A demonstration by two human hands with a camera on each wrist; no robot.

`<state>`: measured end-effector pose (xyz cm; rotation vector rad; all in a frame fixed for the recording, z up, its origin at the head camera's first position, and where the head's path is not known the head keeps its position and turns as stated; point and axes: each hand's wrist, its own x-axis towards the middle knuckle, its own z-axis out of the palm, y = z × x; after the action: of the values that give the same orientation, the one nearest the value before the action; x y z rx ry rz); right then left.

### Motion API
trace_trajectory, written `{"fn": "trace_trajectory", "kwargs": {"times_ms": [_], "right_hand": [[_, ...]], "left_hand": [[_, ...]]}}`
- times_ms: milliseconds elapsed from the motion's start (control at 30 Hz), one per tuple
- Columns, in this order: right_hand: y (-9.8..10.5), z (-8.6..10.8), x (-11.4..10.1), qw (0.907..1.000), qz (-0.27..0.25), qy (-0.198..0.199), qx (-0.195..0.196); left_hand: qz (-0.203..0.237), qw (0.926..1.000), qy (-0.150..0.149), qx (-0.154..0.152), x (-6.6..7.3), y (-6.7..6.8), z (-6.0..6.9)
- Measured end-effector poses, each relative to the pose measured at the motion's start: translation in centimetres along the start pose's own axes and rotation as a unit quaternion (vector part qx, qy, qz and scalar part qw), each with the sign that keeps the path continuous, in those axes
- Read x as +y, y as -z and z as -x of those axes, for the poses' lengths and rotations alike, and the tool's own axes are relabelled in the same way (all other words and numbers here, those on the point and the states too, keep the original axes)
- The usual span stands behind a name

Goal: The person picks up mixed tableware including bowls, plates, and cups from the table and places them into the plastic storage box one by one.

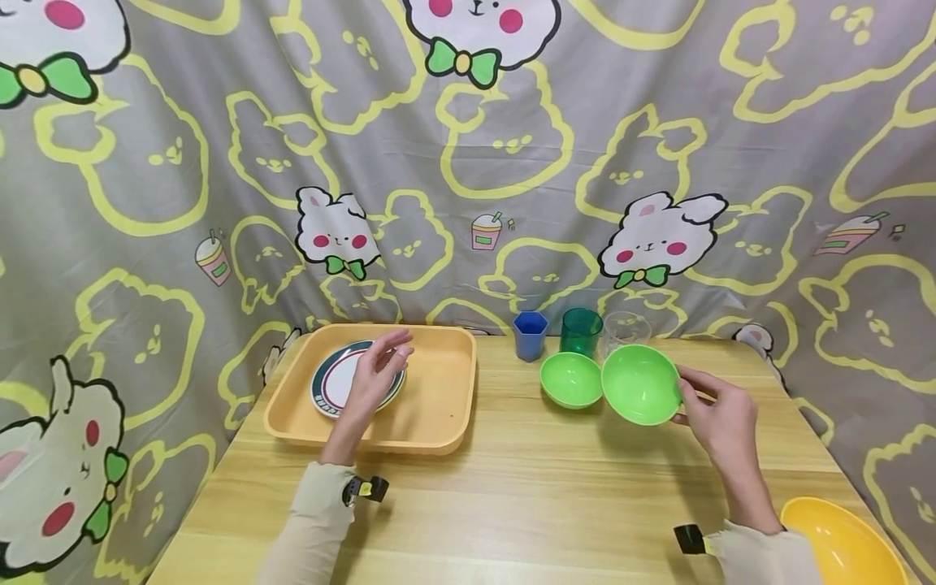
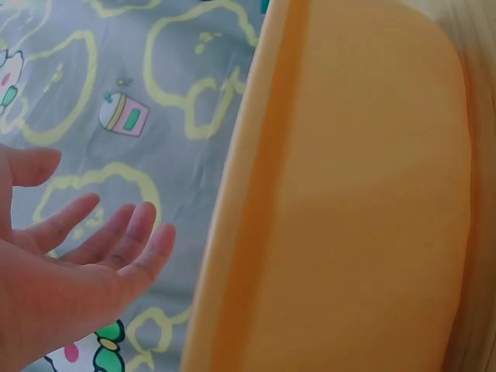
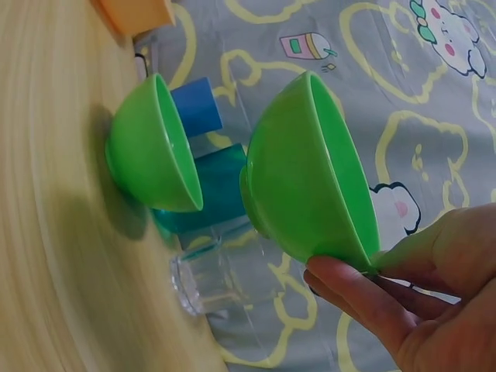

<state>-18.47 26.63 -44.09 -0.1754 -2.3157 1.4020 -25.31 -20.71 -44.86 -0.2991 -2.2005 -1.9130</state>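
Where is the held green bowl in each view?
Head: green bowl, right and below centre, pinched by the right hand.
Left wrist: not in it.
Right wrist: green bowl, just right of centre.
Shared landmark: orange tray, left in head, right in left wrist, top-left in right wrist.

Cloth (image 1: 409, 162): is hanging grey across the far side and running down the left and right — soft creases are showing.
Yellow outlines (image 1: 504, 192): are repeating across it, tracing animal shapes.
White rabbits (image 1: 658, 231): are showing pink cheeks and wearing green bows.
Printed drink cups (image 1: 486, 233): are lining up from left to right.
Table (image 1: 512, 487): is spreading pale wood grain below the cloth.
Light: is falling softly — a pale sheen is lying on the near tabletop.
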Motion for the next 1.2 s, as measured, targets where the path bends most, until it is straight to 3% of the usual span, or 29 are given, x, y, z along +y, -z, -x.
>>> {"fn": "trace_trajectory", "kwargs": {"times_ms": [267, 900, 1200], "right_hand": [[-1.1, -0.2, -0.5, 0.9991, -0.039, -0.012, -0.007], [-4.4, -0.4, -1.5, 0.9919, -0.114, -0.054, -0.009], [-5.8, -0.9, -2.2, 0.9897, -0.135, -0.047, -0.01]], "left_hand": [[0.004, 0.9998, -0.014, -0.01, 0.0, -1.1, 0.0], [0.074, 0.9966, -0.02, -0.03, 0.4, -3.6, 0.5], [0.09, 0.995, -0.026, -0.035, 0.1, -4.7, 0.4]]}}
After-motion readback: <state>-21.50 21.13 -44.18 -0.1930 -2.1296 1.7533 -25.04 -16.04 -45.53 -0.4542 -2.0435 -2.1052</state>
